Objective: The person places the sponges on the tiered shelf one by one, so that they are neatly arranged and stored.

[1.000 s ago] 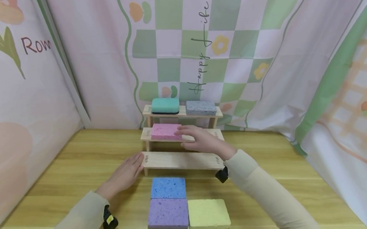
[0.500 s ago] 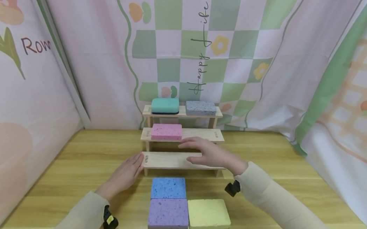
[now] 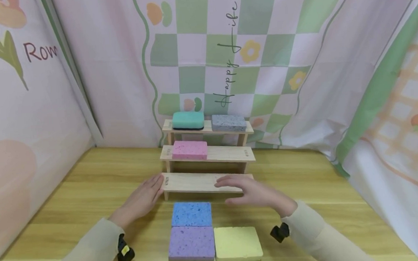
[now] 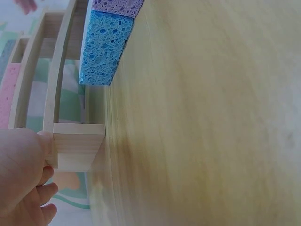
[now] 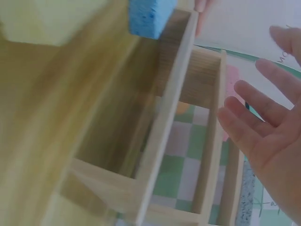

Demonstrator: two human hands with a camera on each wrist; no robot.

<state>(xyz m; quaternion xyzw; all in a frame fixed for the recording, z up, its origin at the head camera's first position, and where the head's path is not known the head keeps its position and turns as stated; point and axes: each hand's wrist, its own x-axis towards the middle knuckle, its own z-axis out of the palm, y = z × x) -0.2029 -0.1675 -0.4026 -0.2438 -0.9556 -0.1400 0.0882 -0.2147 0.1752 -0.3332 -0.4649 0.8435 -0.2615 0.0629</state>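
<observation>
My left hand [image 3: 142, 196] touches the left end of the bottom step of a wooden three-tier rack [image 3: 188, 181]; in the left wrist view the hand [image 4: 21, 169] is beside that end. Fingers spread and holding nothing, my right hand [image 3: 256, 191] hovers in front of the same step's right part. A pink sponge [image 3: 190, 149] sits on the middle step's left. The top step carries a teal sponge [image 3: 188, 120] with a dark base and a grey-blue sponge [image 3: 229, 122]. Before the rack lie blue [image 3: 191, 214], purple [image 3: 191, 243] and yellow sponges [image 3: 238, 243].
The rack stands on a wood-grain table [image 3: 100, 181] against a checked, printed curtain [image 3: 222, 46]. Printed cloths hang on both sides. The purple sponge borders the blue one, with the yellow one close on its right.
My right hand has drawn away from beside the pink sponge, moving down, right and toward me, exposing the middle step's right part. My left hand stays put; the sponges have not moved.
</observation>
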